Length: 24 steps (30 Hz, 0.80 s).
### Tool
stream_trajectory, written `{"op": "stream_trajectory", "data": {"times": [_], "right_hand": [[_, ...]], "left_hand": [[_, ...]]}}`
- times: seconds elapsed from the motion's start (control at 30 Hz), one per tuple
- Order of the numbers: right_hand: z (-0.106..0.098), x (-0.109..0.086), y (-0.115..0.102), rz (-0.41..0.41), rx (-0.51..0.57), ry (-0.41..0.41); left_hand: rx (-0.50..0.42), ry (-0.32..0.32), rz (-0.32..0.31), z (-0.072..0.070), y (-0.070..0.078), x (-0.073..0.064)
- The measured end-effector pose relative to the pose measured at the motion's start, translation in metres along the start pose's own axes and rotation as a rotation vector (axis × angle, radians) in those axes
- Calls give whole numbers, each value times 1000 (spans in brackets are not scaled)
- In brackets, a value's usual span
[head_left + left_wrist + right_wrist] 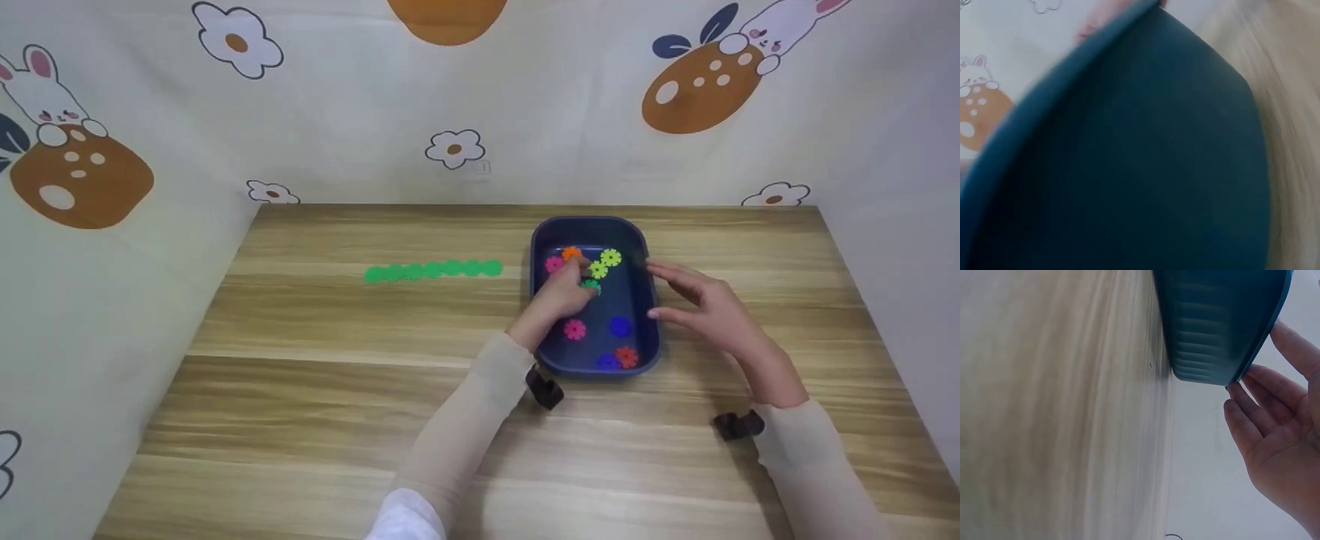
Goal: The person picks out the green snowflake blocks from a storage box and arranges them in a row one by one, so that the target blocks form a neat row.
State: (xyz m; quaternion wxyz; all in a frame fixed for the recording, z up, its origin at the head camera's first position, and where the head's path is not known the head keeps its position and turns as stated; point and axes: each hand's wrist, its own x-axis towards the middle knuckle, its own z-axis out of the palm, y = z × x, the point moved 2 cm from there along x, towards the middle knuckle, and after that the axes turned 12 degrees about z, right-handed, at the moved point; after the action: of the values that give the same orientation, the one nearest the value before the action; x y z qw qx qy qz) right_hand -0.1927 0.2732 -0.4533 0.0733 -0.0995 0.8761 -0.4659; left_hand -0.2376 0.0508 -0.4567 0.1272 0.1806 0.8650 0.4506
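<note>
A dark blue tray [551, 360] on the table holds several small flower-shaped plastic discs. My left hand [559, 292] reaches into it from the left, fingers pointing down among the discs. Its thumb overlaps a green disc [592, 286]; I cannot tell whether the fingers pinch it. Just beyond the fingertips lie two yellow-green discs [610, 257], with an orange disc [571, 253] and a pink disc [553, 265] farther left. My right hand [705, 307] holds nothing, its extended fingertips and thumb at the tray's right rim. The right wrist view shows these fingers against the tray wall [1207, 332].
To the left of the tray, a row of joined green discs [433, 270] lies on the wooden table [300, 405]. Nearer the tray's front are another pink disc [574, 329], blue discs [620, 326] and a red disc [626, 357]. A printed cloth [337, 112] hangs behind.
</note>
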Motion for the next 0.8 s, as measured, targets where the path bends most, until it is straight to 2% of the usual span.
{"op": "stream_trajectory", "data": {"times": [0.23, 0.37, 0.53, 0.67, 0.8], "right_hand": [[0, -1, -3, 39, -29, -10], [0, -1, -4, 46, -23, -13], [0, -1, -4, 3, 16, -4], [0, 0, -3, -5, 17, -3], [0, 0, -2, 1, -2, -3]], "left_hand": [[215, -121, -22, 7, 0, 0], [325, -144, -27, 9, 0, -1], [428, -157, -14, 11, 0, -3], [402, -145, -3, 11, 1, -3], [294, -109, -7, 9, 2, -3]]}}
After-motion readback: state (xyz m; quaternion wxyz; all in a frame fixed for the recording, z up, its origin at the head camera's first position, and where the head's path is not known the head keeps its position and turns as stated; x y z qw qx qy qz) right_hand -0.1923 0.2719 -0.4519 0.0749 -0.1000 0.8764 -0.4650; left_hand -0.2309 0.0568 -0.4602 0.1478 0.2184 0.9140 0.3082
